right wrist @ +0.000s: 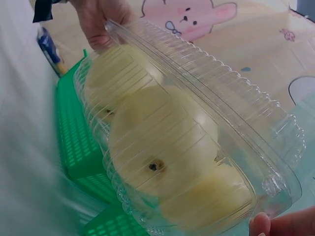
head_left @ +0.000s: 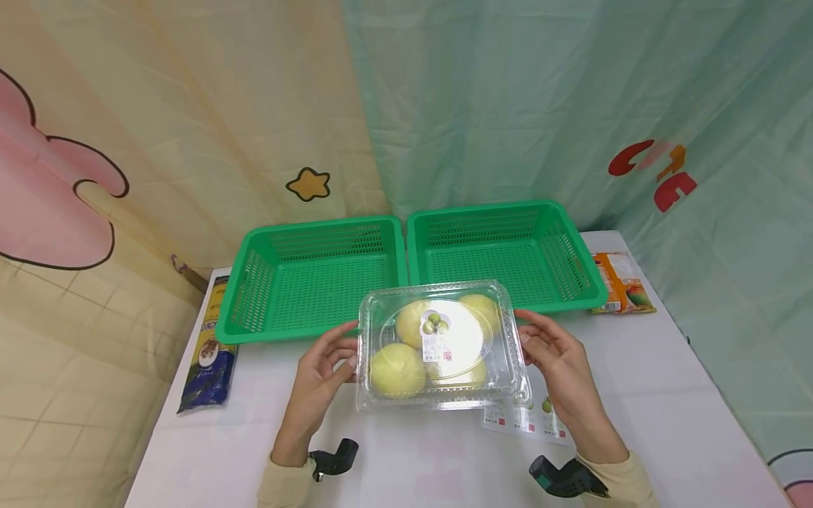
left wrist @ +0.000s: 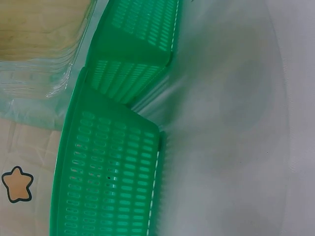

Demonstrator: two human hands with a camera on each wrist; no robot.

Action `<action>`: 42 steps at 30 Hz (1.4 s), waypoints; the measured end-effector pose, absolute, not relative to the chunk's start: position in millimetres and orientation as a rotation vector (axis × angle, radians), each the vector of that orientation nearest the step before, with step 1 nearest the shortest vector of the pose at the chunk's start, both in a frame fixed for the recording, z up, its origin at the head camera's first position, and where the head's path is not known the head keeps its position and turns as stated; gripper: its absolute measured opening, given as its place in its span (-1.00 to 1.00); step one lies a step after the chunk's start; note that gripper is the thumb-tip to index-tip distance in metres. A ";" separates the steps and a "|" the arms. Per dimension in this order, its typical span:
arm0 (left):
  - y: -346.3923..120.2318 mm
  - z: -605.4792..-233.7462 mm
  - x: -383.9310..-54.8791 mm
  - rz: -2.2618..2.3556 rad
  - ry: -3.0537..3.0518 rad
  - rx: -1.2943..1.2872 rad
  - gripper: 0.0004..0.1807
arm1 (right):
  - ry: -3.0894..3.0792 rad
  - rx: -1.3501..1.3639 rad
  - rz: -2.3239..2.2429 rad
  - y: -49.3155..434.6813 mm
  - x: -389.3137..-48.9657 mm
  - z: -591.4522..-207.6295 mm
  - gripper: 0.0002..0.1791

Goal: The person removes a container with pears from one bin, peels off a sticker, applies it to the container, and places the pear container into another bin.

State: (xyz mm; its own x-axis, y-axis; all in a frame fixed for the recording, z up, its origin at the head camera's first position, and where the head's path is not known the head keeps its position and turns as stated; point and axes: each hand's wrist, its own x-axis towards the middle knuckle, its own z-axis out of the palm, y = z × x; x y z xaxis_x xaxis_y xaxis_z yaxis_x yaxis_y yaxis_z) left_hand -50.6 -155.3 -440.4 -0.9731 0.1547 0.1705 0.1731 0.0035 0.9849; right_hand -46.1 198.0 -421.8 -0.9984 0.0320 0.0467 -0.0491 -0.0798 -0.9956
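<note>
A clear plastic clamshell box, its lid closed, is held up above the table between two hands. Inside lie several pale yellow, pear-like round fruits. A label with a picture of green fruit is stuck on the lid. My left hand grips the box's left end, and my right hand grips its right end between thumb and fingers. In the right wrist view the fruits show through the ribbed side of the box. Partly hidden under the box, a sheet of similar labels lies on the table.
Two green baskets, a left one and a right one, stand side by side behind the box. A blue and yellow packet lies at the table's left edge, and an orange packet beyond the right basket. A curtain hangs behind.
</note>
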 end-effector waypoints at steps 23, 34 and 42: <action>-147.9 -437.8 -57.3 -2.135 -2.272 -0.280 -0.45 | -2.068 -0.021 2.286 200.4 -51.4 -420.1 -0.58; -148.3 -435.4 -58.5 -2.144 -2.250 -0.317 -0.46 | -2.064 -0.008 2.290 200.3 -55.2 -417.1 -0.59; -149.8 -435.7 -59.2 -2.167 -2.216 -0.372 -0.45 | -2.077 0.012 2.282 201.7 -55.4 -416.3 -0.62</action>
